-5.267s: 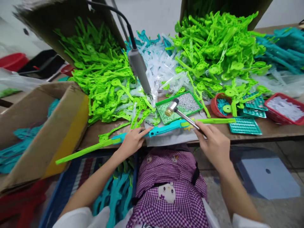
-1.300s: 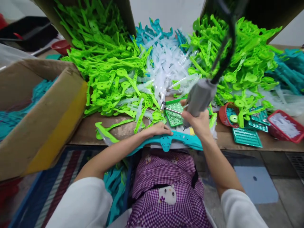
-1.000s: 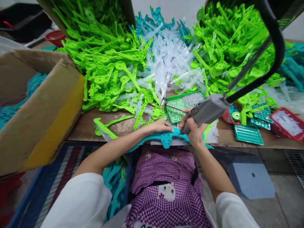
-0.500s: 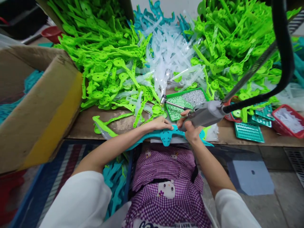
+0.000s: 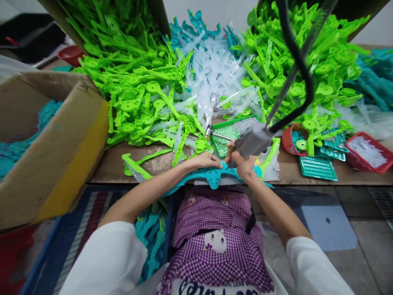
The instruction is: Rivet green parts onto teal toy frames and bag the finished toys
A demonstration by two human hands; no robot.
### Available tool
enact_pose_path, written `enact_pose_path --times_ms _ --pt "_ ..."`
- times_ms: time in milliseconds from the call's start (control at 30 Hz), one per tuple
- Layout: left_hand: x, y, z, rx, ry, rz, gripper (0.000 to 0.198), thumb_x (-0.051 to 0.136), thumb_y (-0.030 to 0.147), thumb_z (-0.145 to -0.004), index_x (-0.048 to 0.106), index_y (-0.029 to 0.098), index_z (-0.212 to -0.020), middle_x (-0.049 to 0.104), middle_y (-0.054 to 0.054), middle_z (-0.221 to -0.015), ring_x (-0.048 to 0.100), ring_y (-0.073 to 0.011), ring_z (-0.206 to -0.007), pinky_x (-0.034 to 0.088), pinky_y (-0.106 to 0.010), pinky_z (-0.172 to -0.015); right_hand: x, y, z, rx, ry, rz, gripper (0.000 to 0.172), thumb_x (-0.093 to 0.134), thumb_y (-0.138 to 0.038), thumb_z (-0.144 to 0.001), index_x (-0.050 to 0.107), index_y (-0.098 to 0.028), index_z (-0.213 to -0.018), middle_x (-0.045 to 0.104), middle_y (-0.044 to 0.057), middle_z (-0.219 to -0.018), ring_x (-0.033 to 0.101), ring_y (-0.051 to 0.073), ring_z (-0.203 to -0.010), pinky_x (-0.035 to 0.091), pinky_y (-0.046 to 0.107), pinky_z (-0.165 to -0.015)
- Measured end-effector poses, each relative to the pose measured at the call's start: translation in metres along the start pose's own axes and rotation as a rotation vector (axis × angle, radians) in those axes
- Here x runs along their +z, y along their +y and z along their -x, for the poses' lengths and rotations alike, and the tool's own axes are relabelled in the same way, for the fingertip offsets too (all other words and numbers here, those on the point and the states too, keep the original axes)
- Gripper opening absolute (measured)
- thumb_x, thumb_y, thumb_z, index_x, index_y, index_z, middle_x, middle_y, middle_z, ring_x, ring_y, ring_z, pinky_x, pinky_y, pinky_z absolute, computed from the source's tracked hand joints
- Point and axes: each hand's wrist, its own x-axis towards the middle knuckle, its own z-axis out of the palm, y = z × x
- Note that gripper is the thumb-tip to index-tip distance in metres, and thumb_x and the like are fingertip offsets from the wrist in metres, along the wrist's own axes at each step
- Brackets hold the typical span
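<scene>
A bow-shaped blue plastic part lies across the table's front edge on white material. My left hand presses on its upper middle, fingers closed against it. In my right hand is a grey electric screwdriver, tilted with its nose down at the blue part, just right of my left fingertips. The bit's tip is hidden by my hand. Beyond my hands sit a green tray with small silver screws and a small hammer whose handle reaches over it.
Lime-green plastic parts heap up at left and right, with translucent white pieces between. A black cable hangs above the screwdriver. A cardboard box stands left. Red baskets and a teal tray are at right.
The screwdriver and its cable have swung left and stand more upright. My right hand has shifted slightly left with it. My left hand and the blue part stay nearly the same.
</scene>
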Motion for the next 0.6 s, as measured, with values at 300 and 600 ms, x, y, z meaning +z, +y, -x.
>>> enact_pose_path --times_ms 300,600 --pt "-0.006 0.001 0.001 0.048 -0.100 0.082 0.045 0.073 0.036 -0.072 0.071 0.019 -0.115 0.073 -0.007 -0.104 0.065 -0.0175 -0.089 0.047 -0.030 -0.089 0.009 -0.022 -0.098 -0.156 0.115 0.188 0.041 0.067 -0.062 -0.071 0.059 -0.022 -0.080 0.059 -0.002 -0.067 0.056 0.014 -0.064 0.050 0.030 -0.061" --pt "-0.009 -0.004 -0.002 0.066 -0.158 0.081 0.049 0.070 0.038 -0.076 0.067 0.022 -0.122 0.072 -0.007 -0.113 0.066 -0.0192 -0.092 0.050 -0.030 -0.087 -0.025 -0.031 -0.102 -0.197 -0.299 0.318 0.051 0.059 -0.053 -0.084 0.052 -0.020 -0.122 0.064 0.005 -0.107 0.059 0.017 -0.095 0.048 0.032 -0.081"
